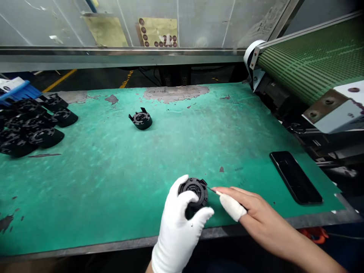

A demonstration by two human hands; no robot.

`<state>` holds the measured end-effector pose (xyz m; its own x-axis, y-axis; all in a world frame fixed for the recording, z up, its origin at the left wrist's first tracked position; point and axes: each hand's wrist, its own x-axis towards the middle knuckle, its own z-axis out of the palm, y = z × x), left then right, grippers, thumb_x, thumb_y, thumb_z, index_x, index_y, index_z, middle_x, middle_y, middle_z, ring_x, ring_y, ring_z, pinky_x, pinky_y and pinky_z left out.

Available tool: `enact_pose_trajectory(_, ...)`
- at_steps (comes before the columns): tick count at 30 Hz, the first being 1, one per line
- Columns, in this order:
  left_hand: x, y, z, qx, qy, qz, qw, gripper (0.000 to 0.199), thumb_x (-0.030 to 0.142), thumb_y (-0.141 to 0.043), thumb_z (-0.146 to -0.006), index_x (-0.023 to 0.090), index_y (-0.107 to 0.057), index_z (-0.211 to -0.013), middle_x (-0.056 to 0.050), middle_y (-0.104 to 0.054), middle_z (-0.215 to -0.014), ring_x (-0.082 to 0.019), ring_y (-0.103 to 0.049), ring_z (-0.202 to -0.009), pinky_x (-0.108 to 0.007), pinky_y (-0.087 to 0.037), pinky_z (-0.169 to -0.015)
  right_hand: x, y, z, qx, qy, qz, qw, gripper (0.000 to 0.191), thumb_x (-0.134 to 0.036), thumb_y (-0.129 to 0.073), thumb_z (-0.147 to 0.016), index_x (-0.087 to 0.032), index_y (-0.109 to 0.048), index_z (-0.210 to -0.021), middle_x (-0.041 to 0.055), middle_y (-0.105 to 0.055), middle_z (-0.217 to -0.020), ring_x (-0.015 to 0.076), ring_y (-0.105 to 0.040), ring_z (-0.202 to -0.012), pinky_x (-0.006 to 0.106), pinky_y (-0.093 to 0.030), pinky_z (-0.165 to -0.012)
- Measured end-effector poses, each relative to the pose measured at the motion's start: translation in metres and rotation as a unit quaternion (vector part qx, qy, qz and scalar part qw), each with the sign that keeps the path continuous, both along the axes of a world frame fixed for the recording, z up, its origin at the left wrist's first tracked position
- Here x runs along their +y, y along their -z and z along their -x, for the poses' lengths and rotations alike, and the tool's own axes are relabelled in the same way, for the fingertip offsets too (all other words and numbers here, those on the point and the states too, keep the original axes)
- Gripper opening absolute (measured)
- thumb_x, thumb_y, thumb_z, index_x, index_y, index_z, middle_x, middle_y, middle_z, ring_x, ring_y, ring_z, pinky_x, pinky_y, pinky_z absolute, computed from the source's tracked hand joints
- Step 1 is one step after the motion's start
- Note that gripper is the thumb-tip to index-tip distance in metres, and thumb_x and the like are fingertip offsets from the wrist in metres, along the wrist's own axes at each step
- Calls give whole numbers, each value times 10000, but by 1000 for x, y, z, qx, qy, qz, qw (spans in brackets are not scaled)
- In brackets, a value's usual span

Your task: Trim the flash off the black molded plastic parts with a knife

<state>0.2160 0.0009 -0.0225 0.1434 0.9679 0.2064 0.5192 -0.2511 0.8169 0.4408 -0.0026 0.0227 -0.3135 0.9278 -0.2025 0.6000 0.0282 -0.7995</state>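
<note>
Hands [178, 223] [250, 208] clamped on black part [196, 187] (left), thin tool [211, 189] (right); print on yellow sheet [159, 29] illegible.

Black part [196, 186] and thin tool [211, 189], left of the phone [295, 177].
The part, round, with concentric rings on its face and a small tab at its rim, sits face up, well left of the phone, partly hidden. The tool, dark and mostly covered, slants from the phone's side, its tip at the rim; contact is unclear.
</note>
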Motion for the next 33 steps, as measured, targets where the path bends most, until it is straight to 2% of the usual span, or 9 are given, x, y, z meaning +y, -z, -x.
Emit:
enact_pose_trajectory(2,-1,0,-2,0,-33,29,999,544,379,-764,-833,297,-504,-1304,-86,-517,-1464,-280,-498,-1387,-512,-465,-1143,2,3,0,-38,-26,-14,999,421,-226,-438,-1006,-329,-611,-1376,38,-720,-1104,237,-641,-1093,363,-538,-905)
enact_pose_trajectory(3,-1,-1,-2,7,-48,54,997,715,408,-776,-816,311,-407,-1420,-89,-512,-1479,-287,-505,-1385,-525,-456,-1151,4,5,1,-59,-37,-28,997,411,-235,-440,-1011,-320,-614,-1374,41,-720,-1052,238,-647,-1028,371,-536,-870)
enact_pose_trajectory(5,-1,-1,-4,23,-69,101,992,909,472,-780,-796,321,-260,-1525,-90,-491,-1513,-296,-499,-1396,-533,-436,-1169,8,7,3,-104,-50,-60,991,387,-257,-431,-1028,-288,-624,-1362,50,-708,-990,239,-633,-930,391,-517,-832)
enact_pose_trajectory(12,3,-7,-5,27,-60,131,989,811,545,-754,-798,301,-366,-1466,-74,-567,-1442,-275,-563,-1331,-485,-471,-1144,12,8,5,-218,-80,-113,966,454,-153,-462,-974,-266,-584,-1396,38,-645,-934,247,-577,-879,394,-457,-746)
enact_pose_trajectory(22,4,-10,-7,25,-40,82,995,685,440,-762,-829,297,-417,-1403,-59,-617,-1350,-247,-625,-1235,-433,-505,-1101,11,5,2,-268,-94,-144,948,529,-112,-477,-906,-278,-580,-1397,31,-651,-948,237,-602,-881,367,-441,-704)
enact_pose_trajectory(25,5,-9,-10,28,-30,52,998,662,421,-772,-824,282,-439,-1380,-67,-626,-1325,-253,-642,-1205,-433,-530,-1062,16,7,7,-299,-73,-153,939,482,-142,-488,-928,-292,-602,-1371,26,-655,-918,234,-622,-871,353,-439,-679)
enact_pose_trajectory(27,4,-7,-14,22,-45,31,998,670,434,-785,-809,272,-450,-1366,-71,-635,-1295,-259,-653,-1177,-446,-537,-1045,19,10,11,-317,-50,-150,935,461,-155,-486,-945,-293,-605,-1368,27,-665,-923,238,-637,-875,350,-446,-677)
enact_pose_trajectory(30,2,-2,-20,15,-74,5,997,679,449,-794,-795,258,-458,-1353,-81,-633,-1270,-262,-658,-1147,-459,-541,-1025,19,11,8,-288,-38,-142,946,431,-172,-467,-973,-263,-601,-1373,39,-688,-976,245,-652,-914,360,-477,-745)
enact_pose_trajectory(33,2,1,-23,17,-88,-12,996,710,471,-811,-774,246,-456,-1347,-93,-609,-1276,-268,-626,-1179,-469,-520,-1043,11,8,-5,-232,-68,-137,961,399,-193,-449,-993,-249,-607,-1355,44,-696,-1017,236,-647,-938,372,-487,-796)
